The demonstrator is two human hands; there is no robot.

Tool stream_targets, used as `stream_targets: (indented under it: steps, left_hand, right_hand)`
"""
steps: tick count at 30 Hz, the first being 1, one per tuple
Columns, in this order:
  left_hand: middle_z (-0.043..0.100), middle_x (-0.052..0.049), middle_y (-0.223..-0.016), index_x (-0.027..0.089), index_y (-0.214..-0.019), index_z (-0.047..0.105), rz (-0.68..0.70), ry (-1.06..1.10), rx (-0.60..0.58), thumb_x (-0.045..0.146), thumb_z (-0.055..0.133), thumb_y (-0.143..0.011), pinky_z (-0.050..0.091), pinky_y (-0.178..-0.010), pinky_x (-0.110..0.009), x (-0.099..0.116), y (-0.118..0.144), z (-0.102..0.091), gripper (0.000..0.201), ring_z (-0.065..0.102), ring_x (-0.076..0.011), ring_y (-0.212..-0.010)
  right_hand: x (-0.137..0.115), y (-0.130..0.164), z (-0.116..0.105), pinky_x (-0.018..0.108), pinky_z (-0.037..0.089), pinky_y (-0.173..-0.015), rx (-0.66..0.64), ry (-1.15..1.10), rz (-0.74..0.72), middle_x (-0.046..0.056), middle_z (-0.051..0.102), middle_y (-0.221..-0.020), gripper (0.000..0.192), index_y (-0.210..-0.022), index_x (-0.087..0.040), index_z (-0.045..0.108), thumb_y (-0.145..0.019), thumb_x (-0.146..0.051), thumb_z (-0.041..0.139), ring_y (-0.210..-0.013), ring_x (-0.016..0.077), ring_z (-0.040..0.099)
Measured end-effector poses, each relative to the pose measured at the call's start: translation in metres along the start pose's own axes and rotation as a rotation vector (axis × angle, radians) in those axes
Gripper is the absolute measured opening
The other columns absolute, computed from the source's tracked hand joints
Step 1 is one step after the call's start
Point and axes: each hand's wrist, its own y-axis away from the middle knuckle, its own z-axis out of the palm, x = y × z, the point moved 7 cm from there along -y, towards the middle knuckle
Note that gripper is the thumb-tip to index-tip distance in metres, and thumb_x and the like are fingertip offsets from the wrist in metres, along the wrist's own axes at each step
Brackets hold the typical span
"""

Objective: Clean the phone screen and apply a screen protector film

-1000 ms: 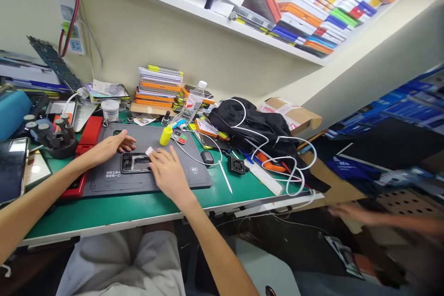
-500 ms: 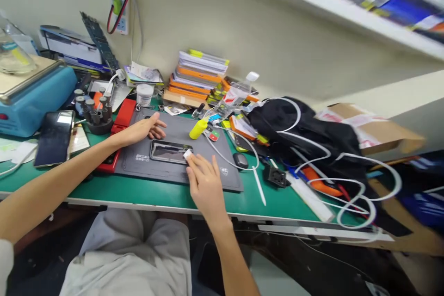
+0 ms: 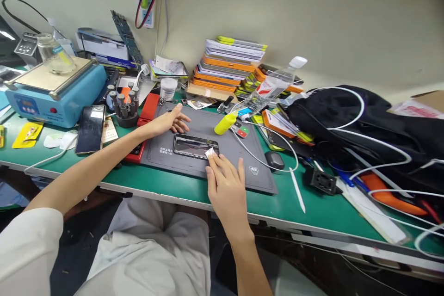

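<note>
A smartphone with a glossy dark screen lies face up on a grey work mat. My right hand is at the phone's right end, fingers closed on a small white wipe that rests against the screen. Above the phone's left end hovers my left hand, its fingers apart and nothing in them. A yellow bottle-shaped piece is on the mat to the right, close to a card with coloured squares.
At the left are a blue machine, a screwdriver stand and another phone. Stacked boxes and a tilted plastic bottle are at the back. To the right lie a mouse, a white stylus and looping white cables.
My view has swung left, bringing in more of the blue machine. Both hands keep about the same places by the phone, and the wipe is still at its right end.
</note>
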Motion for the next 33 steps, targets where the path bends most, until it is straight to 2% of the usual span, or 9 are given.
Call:
stream_targets:
  steps: [7,10,15,19,22,27,33]
  left_hand:
    - [0.088,-0.021,-0.12,0.011,-0.138,0.081,0.078,-0.145,0.066,0.102,0.037,-0.108,0.061,-0.092,-0.039,0.019,0.018,0.009,0.105,0.084,-0.0298,-0.108]
    - [0.087,-0.02,-0.119,0.012,-0.139,0.081,0.107,-0.21,0.085,0.103,0.038,-0.107,0.062,-0.093,-0.039,0.026,0.025,0.012,0.105,0.084,-0.0299,-0.108]
    - [0.087,-0.022,-0.118,0.011,-0.135,0.081,0.122,-0.264,0.113,0.105,0.032,-0.107,0.066,-0.091,-0.04,0.032,0.029,0.008,0.109,0.086,-0.0304,-0.102]
    - [0.088,-0.021,-0.11,0.011,-0.127,0.083,0.115,-0.332,0.13,0.104,0.032,-0.108,0.068,-0.094,-0.039,0.032,0.025,0.005,0.108,0.088,-0.031,-0.103]
    - [0.088,-0.018,-0.103,0.011,-0.126,0.082,0.088,-0.398,0.16,0.093,0.026,-0.117,0.07,-0.092,-0.04,0.03,0.024,0.004,0.1,0.089,-0.0281,-0.097]
    - [0.087,-0.01,-0.099,0.016,-0.112,0.083,0.103,-0.601,0.125,0.077,0.042,-0.124,0.069,-0.105,-0.046,0.037,0.023,0.009,0.075,0.087,-0.0238,-0.097]
    - [0.086,-0.008,-0.1,0.014,-0.128,0.081,0.178,-0.86,0.105,0.052,0.048,-0.128,0.069,-0.101,-0.044,0.064,0.026,0.016,0.05,0.085,-0.0223,-0.092]
  right_hand:
    - [0.026,-0.034,0.03,0.077,0.037,-0.142,-0.041,-0.044,0.033,0.018,0.082,-0.152,0.063,-0.149,-0.011,0.082,-0.131,-0.047,0.034,-0.145,0.0392,0.075]
    - [0.018,-0.029,0.026,0.076,0.038,-0.142,-0.006,-0.045,0.031,0.018,0.082,-0.152,0.067,-0.151,-0.008,0.081,-0.131,-0.05,0.032,-0.146,0.0405,0.074]
    - [-0.001,-0.008,0.009,0.068,0.035,-0.146,0.017,0.005,0.013,0.016,0.082,-0.152,0.055,-0.152,-0.011,0.08,-0.131,-0.042,0.041,-0.149,0.0369,0.073]
    - [0.01,-0.021,0.022,0.066,0.031,-0.148,-0.072,-0.031,0.058,0.013,0.079,-0.159,0.057,-0.156,-0.013,0.079,-0.131,-0.043,0.037,-0.154,0.035,0.07]
    - [0.024,-0.034,0.037,0.068,0.03,-0.147,-0.13,-0.066,0.1,0.014,0.075,-0.164,0.063,-0.16,-0.013,0.076,-0.131,-0.047,0.031,-0.159,0.0366,0.065]
    - [0.031,-0.034,0.048,0.067,0.033,-0.146,-0.13,-0.099,0.113,0.016,0.071,-0.17,0.075,-0.166,-0.011,0.071,-0.13,-0.055,0.023,-0.164,0.0385,0.062]
    - [0.033,-0.028,0.05,0.065,0.037,-0.145,-0.144,-0.116,0.121,0.017,0.07,-0.171,0.072,-0.166,-0.012,0.071,-0.13,-0.055,0.027,-0.163,0.0369,0.063]
